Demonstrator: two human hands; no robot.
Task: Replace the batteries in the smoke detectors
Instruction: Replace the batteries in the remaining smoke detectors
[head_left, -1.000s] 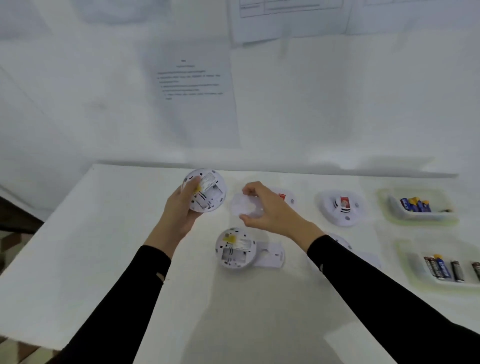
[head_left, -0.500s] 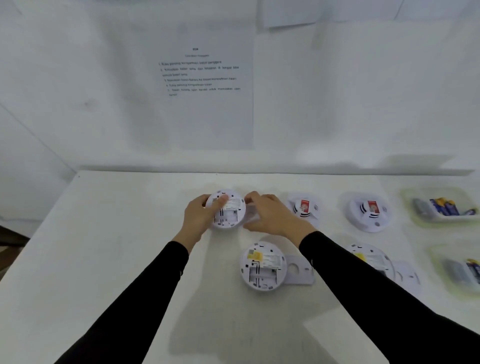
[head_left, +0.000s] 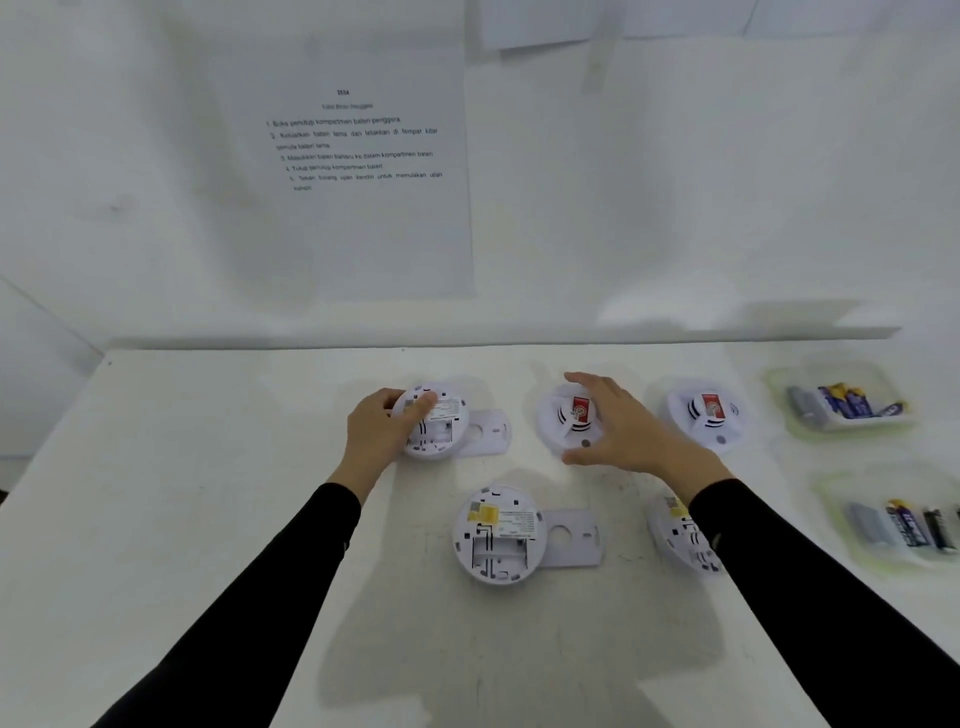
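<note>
Since half a second ago the right hand (head_left: 618, 431) has left the opened unit and swung right; it now hovers open, fingers spread, over the round white smoke detector with a red label (head_left: 571, 421), face up in the far row. Nothing gripped yet. That detector lies directly under and just left of the palm, so the right hand is clearly nearer.

Left hand (head_left: 384, 431) rests curled on the white upturned detector with its battery bay exposed (head_left: 434, 421), thumb on top; its flat white mounting plate (head_left: 485, 431) sits touching on the right.

Outward: another opened white detector (head_left: 498, 535) nearer the person, a second red-labelled detector (head_left: 709, 413) further right, clear trays of batteries (head_left: 847, 402) at the far right edge of the white table (head_left: 208, 467).

Judgement: next is closing on the red-labelled unit and flipping it.
</note>
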